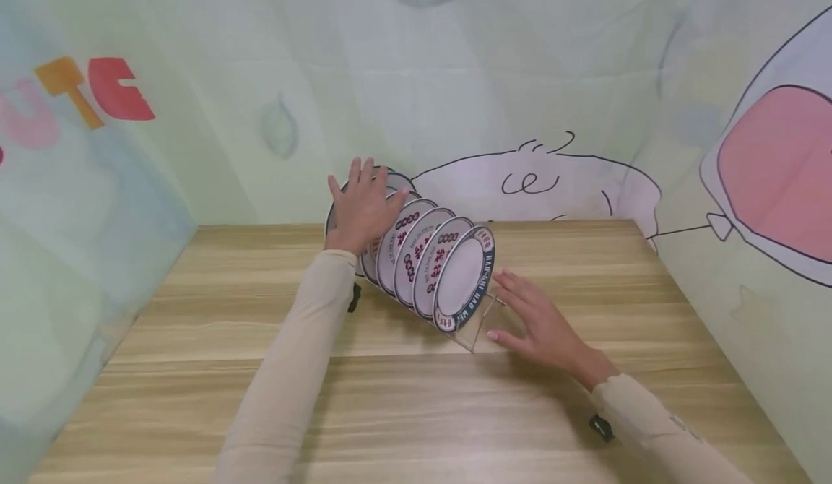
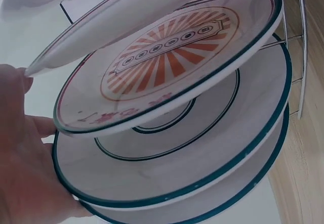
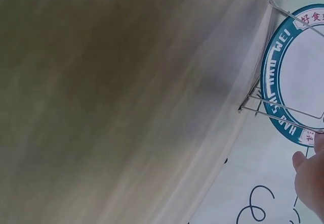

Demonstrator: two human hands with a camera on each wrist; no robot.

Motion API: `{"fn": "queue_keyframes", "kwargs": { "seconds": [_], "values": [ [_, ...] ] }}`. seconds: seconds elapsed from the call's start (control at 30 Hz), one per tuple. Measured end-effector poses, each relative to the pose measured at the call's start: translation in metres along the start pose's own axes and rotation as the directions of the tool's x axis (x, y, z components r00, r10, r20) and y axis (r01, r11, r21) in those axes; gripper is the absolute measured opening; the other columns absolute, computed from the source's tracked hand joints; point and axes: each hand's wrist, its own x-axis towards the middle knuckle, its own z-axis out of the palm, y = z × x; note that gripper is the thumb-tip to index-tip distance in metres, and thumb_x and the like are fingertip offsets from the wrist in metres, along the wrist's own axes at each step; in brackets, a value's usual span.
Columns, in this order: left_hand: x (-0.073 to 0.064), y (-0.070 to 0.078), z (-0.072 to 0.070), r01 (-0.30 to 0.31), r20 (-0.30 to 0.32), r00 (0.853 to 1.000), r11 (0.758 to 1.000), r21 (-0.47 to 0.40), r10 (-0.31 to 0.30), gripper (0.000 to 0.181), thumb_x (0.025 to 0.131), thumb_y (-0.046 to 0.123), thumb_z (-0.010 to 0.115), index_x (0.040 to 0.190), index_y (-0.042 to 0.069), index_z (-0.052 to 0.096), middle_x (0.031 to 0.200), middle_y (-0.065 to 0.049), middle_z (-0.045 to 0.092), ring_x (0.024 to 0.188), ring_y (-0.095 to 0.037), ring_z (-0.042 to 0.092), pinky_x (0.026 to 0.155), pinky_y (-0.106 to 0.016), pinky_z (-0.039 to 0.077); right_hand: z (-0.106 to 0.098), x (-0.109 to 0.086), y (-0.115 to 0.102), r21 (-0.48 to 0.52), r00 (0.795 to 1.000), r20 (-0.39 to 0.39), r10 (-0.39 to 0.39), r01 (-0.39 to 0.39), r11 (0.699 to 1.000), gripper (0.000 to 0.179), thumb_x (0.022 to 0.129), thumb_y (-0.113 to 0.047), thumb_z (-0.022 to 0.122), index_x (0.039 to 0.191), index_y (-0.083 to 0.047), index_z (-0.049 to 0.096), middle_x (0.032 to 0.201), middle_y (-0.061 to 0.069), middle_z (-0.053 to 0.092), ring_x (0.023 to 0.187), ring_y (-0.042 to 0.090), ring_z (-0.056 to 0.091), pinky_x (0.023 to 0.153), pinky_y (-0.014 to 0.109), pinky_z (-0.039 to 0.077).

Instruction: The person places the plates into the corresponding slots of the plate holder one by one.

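Observation:
Several round plates stand on edge, one behind another, in a metal wire rack (image 1: 477, 338). The front plate (image 1: 460, 280) has a dark blue rim with white letters. My left hand (image 1: 365, 211) rests on the upper rims of the rear plates, its fingers spread. In the left wrist view, the left hand's fingers touch the plate edges beside a plate with an orange sunburst (image 2: 172, 52) and a green-rimmed plate (image 2: 212, 148). My right hand (image 1: 536, 319) is at the rack's near end, fingers extended and fingertips close to the front plate's rim, holding nothing.
The rack stands on a wood-grain table (image 1: 416, 412) near its back edge. A printed cloth backdrop (image 1: 260, 72) with cartoon drawings rises behind the table and along both sides. Small black clips show at the wrists.

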Motion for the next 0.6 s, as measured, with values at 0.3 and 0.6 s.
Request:
{"fn": "queue_keyframes", "kwargs": {
  "seconds": [0.3,0.6],
  "values": [
    [0.004,-0.004,0.004,-0.054,0.005,0.999,0.999,0.004,0.054,0.075,0.101,0.062,0.031,0.159,0.013,0.027,0.169,-0.011,0.012,0.158,-0.029,-0.002,0.122,-0.065,-0.005,0.003,-0.008,-0.011,0.014,0.999,-0.013,-0.030,0.030,0.999,0.071,0.090,-0.051,0.067,0.144,-0.007,0.052,0.154,0.016,0.045,0.149,0.035,0.032,0.116,0.063,0.029],
    [0.005,-0.002,0.003,-0.095,0.015,0.995,0.996,-0.001,0.095,0.075,0.101,0.062,0.031,0.158,0.014,0.029,0.170,-0.008,0.012,0.158,-0.027,-0.001,0.123,-0.063,-0.004,0.002,-0.014,-0.026,0.029,1.000,0.013,-0.016,0.016,0.999,0.071,0.089,-0.052,0.068,0.143,-0.008,0.053,0.155,0.015,0.045,0.151,0.034,0.030,0.119,0.060,0.026]
  ]
}}
